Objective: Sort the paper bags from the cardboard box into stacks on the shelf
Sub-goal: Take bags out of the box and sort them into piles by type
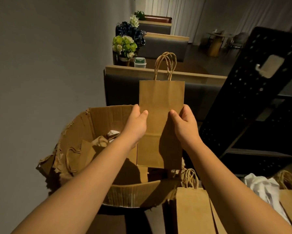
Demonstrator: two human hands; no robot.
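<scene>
Both hands are up holding one flat brown bag [160, 105] right above the box [98, 115], handles pointing up and away. Left hand [136, 125] has the bag's left edge, thumb pressed on the front face and the fingers tucked behind where I can't see them. Right hand [185, 125] does the same on the right edge, thumb on the front, fingers hidden round the back. So each hand is closed in a pinch on the bag, which hangs upright and folded flat, its bottom end just over the box's near-right corner.

The box is pretty beat up, with torn, ragged flaps on its left side. Inside it there are more bags [91, 149] lying loose and crumpled, plus a bit of white paper [113, 133] toward the far side of the box.

Just right of the box, at the near corner, sits a stack [192, 211] of flat bags with the twisted handles pointing toward the box. Further right of that is a white cloth [262, 188] and another bag pile [289, 200], partly cut off by the frame edge.

Right of the box and behind it stands a black perforated shelf [253, 92]. Beyond the box is a booth seat [123, 86], and past that some flowers [125, 45].
</scene>
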